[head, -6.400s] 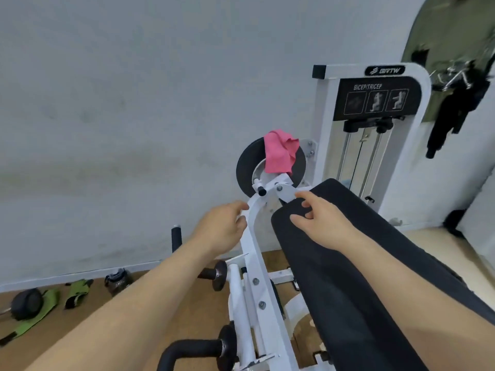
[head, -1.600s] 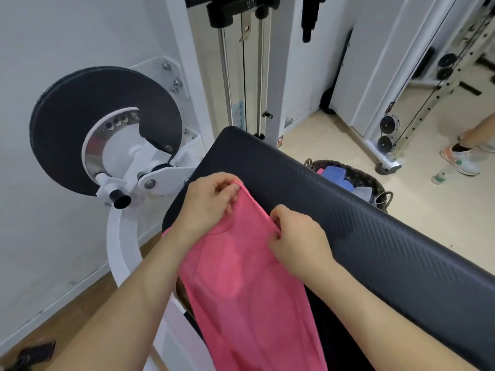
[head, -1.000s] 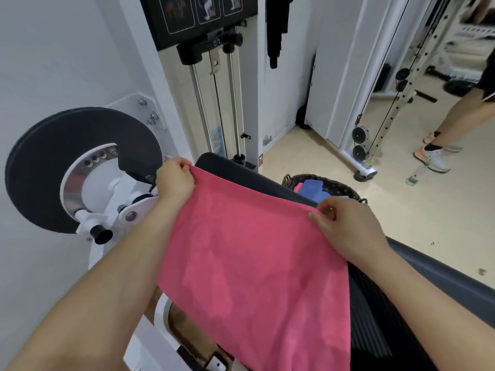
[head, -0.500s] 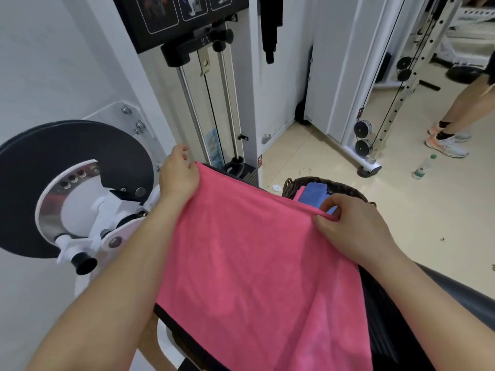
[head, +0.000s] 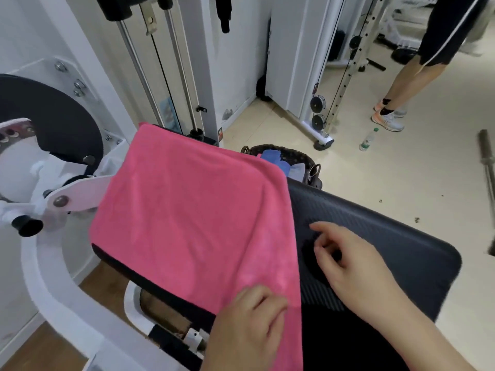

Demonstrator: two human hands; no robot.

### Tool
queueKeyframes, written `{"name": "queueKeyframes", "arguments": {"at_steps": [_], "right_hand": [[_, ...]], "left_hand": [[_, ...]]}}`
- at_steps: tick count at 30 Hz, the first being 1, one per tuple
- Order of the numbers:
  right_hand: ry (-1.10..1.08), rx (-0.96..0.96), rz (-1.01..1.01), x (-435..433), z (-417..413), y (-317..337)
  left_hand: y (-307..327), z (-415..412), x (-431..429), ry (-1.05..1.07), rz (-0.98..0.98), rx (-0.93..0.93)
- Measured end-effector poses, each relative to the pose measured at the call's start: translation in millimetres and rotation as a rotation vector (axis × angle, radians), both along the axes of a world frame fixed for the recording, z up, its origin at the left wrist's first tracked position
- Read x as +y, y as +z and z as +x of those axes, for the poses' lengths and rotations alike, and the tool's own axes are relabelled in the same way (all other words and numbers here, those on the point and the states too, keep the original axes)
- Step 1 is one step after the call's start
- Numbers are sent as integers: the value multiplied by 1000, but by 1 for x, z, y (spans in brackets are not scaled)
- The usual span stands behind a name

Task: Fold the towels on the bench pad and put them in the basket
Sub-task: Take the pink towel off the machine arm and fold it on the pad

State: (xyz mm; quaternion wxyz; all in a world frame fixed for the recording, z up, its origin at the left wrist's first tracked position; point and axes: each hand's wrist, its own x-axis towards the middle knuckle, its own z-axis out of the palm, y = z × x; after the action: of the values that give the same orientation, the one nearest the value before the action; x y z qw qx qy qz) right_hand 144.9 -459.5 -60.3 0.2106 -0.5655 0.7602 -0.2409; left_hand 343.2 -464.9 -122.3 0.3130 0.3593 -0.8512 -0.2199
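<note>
A pink towel (head: 192, 215) lies spread flat over the far end of the black bench pad (head: 375, 236), its near part hanging toward me. My left hand (head: 249, 319) sits on the towel's near right corner with fingers curled into the cloth. My right hand (head: 348, 266) is over the bare pad just right of the towel, fingers loosely curled and holding nothing. Beyond the pad, a dark woven basket (head: 312, 164) stands on the floor with blue towels (head: 272, 156) inside.
The white machine frame (head: 53, 290) and black disc (head: 61, 124) are at the left, the weight-stack rods (head: 160, 62) behind the towel. A person's legs (head: 407, 84), a water bottle (head: 368, 140) and a steel bar (head: 487, 167) occupy the floor at right.
Both hands released the towel's far corners and drew back toward me. The towel now lies flat on the pad. My left hand has come to the near corner, my right hand to the bare pad.
</note>
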Motion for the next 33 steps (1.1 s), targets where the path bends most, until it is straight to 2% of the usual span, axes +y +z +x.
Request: {"name": "queueKeyframes", "arguments": {"at_steps": [2,4,6,9,11,12,14,16,17,21,23,28,33], "right_hand": [[16,0,30,26,-1,-10],[32,-8,56,47,-4,-19],[41,-47,83,61,-6,-28],[81,-118,103,71,-6,-37],[116,-140,124,71,-6,-41],[130,-166,142,71,-7,-42],[138,-279,196,67,-4,-41],[103,-516,293,62,4,-34],[74,-643,350,59,10,-30],[-36,-1091,552,40,28,-16],[-92,-1222,559,30,36,-18],[-263,-1293,361,15,57,-25],[-398,-1157,-30,13,41,-12]], "left_hand": [[-16,-6,22,-67,-21,-159],[-27,-14,37,-16,53,-328],[-30,-24,47,122,167,-370],[-30,-39,50,262,198,-315],[-19,-44,45,396,317,-178],[-9,-46,43,466,454,-64],[11,-41,41,580,752,312],[30,-30,37,664,964,691],[37,-24,36,682,1049,823],[49,-12,40,733,1243,1120],[49,-10,45,705,1280,1203],[47,1,47,651,1212,1207],[58,6,46,637,811,789]]}}
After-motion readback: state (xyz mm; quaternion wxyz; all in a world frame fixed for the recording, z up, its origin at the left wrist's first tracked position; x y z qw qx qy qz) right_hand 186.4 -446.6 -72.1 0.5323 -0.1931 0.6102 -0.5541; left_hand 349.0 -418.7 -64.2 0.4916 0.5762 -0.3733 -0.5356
